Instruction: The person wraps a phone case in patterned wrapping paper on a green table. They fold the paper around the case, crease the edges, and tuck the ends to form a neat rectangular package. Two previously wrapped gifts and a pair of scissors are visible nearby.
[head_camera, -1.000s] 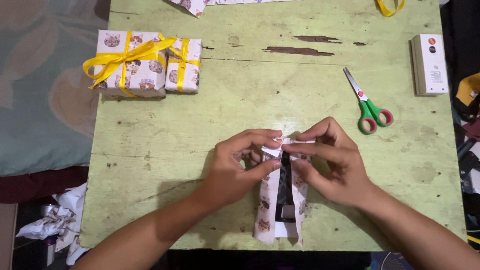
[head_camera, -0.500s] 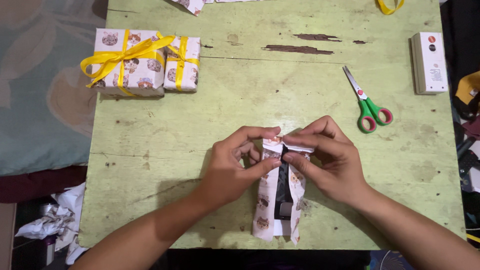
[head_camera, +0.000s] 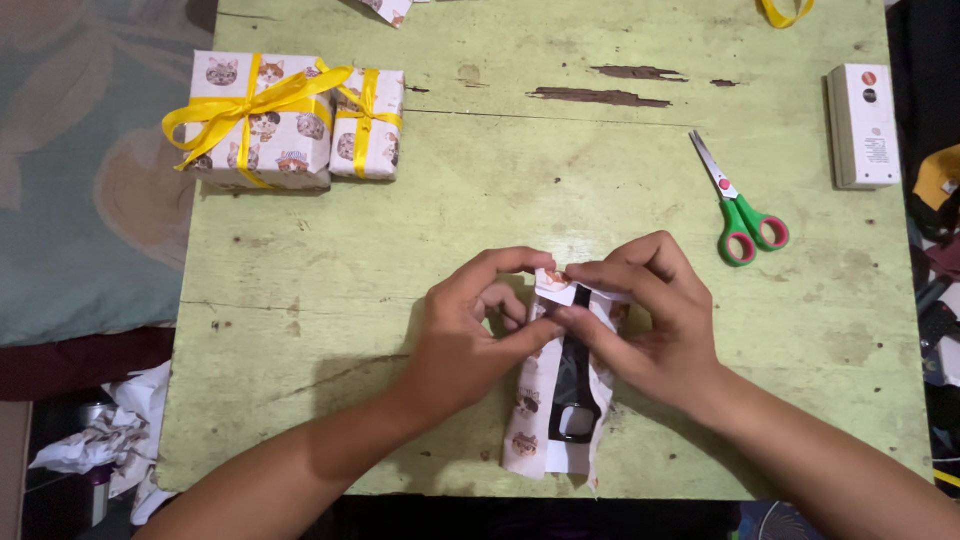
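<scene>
We have a small parcel (head_camera: 560, 400) lying lengthwise near the front edge of the green surface (head_camera: 400, 260), a little right of its middle. It is a narrow dark object (head_camera: 573, 395) half rolled in cat-print wrapping paper, with the seam open along the top so the dark thing shows through. Our left hand (head_camera: 470, 335) and right hand (head_camera: 650, 330) meet at the parcel's far end, both pinched narrow on the paper flap (head_camera: 556, 283), thumbs and forefingers touching it.

We judge the paper thin, light and easily creased or torn, so it wants fingertip holds near the fold lines rather than a full grip. The object inside looks rigid and small, likely light; it gives the paper something firm to press against.

Two wrapped boxes (head_camera: 290, 120) with yellow ribbon sit at the far left corner, well apart. Green-handled scissors (head_camera: 738, 205) lie toward the right edge, with a white box (head_camera: 863, 125) beyond them.
</scene>
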